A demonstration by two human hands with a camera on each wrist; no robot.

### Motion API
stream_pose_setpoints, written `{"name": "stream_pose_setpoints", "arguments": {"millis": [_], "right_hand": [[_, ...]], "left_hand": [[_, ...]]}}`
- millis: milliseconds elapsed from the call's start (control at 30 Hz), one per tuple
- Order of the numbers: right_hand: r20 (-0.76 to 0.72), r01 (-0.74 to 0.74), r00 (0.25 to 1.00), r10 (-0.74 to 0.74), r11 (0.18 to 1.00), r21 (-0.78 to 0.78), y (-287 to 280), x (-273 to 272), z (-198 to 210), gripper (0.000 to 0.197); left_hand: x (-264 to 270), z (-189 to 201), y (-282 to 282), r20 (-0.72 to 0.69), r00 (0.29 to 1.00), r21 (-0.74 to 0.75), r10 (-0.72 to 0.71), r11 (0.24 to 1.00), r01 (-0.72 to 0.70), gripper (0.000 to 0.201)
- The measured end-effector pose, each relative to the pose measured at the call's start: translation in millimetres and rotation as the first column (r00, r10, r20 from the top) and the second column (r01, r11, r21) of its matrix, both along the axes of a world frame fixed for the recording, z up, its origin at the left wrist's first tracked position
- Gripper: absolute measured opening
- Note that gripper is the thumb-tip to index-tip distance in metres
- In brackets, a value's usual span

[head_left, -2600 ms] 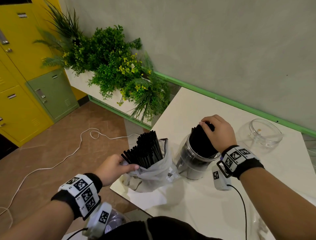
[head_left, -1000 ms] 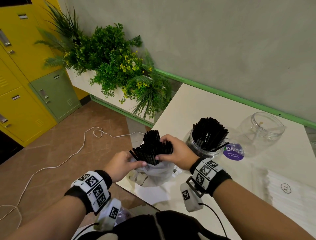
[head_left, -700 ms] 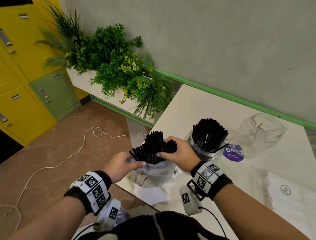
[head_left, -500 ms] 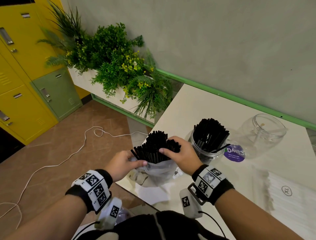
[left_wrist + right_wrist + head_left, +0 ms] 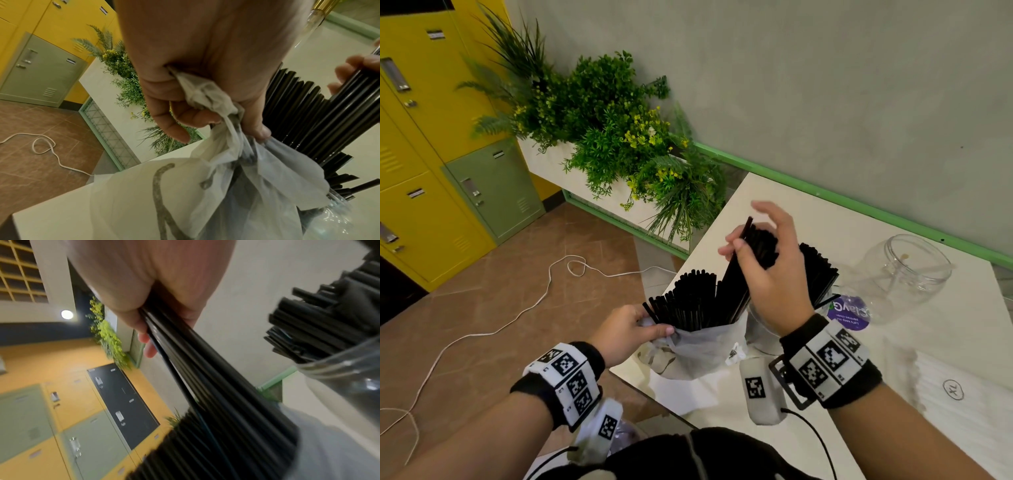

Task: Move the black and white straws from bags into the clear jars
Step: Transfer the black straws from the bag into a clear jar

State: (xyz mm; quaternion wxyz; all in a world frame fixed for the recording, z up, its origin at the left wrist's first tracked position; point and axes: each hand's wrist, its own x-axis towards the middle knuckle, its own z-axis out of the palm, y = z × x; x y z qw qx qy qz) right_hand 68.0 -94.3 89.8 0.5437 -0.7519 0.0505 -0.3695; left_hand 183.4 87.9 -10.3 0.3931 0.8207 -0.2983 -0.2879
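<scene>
On the glossy table [image 5: 808,219], left hand [image 5: 625,330] bunching crinkled plastic bag [image 5: 705,349], right hand [image 5: 774,274] clutching slim black straws [image 5: 736,284].

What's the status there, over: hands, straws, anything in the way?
Left hand grips the bag. Right hand holds a bunch of black straws half out of it. Jar of straws just behind; nothing blocking.

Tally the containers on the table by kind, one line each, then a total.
Clear jars: 2, one packed with black straws, largely behind the right hand, one with no straws
Plastic bags: 1, the bag of black straws gripped by the left hand
Total: 3
</scene>
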Motion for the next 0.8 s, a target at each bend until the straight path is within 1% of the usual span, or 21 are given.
{"name": "stream_pose_setpoints", "arguments": {"millis": [67, 200, 300, 400, 467, 600, 700, 800], "right_hand": [[0.017, -0.007, 1.000, 0.006, 1.000, 0.016, -3.3, 4.0, 9.8, 0.044], [0.046, -0.047, 0.998, 0.044, 0.995, 0.084, -14.5, 6.9, 29.9, 0.037], [0.010, -0.098, 0.995, 0.098, 0.989, 0.111, -21.6, 8.1, 37.7, 0.034], [-0.017, -0.082, 0.996, 0.086, 0.981, 0.177, -25.1, 6.6, 37.7, 0.032], [-0.001, -0.067, 0.998, 0.069, 0.974, 0.214, -28.1, 4.6, 41.8, 0.033], [0.081, -0.085, 0.995, 0.064, 0.955, 0.285, -38.9, 1.0, 56.0, 0.037], [0.039, -0.093, 0.995, 0.086, 0.965, 0.244, -36.8, 4.7, 55.2, 0.036], [-0.055, -0.120, 0.990, 0.131, 0.976, 0.181, -28.6, 7.7, 51.2, 0.034]], "left_hand": [[-1.0, 3.3, -0.8, -0.007, 1.000, -0.010, -0.003, 1.000, 0.003, 0.038], [0.2, 3.9, 0.4, -0.009, 1.000, -0.014, -0.003, 1.000, 0.003, 0.032], [-0.6, 4.2, 0.6, -0.012, 1.000, -0.022, -0.008, 1.000, 0.008, 0.040], [-2.3, 8.2, -0.2, -0.024, 1.000, -0.031, -0.019, 0.999, 0.018, 0.034], [-3.0, 11.1, -0.3, -0.019, 1.000, -0.028, -0.019, 0.999, 0.018, 0.036], [-7.0, 21.3, -2.5, -0.003, 0.999, -0.039, -0.036, 0.999, 0.036, 0.047], [-12.3, 29.8, -4.9, -0.004, 0.998, -0.048, -0.060, 0.997, 0.059, 0.037], [-15.9, 34.9, -6.9, -0.007, 0.997, -0.064, -0.076, 0.995, 0.076, 0.039]]}}
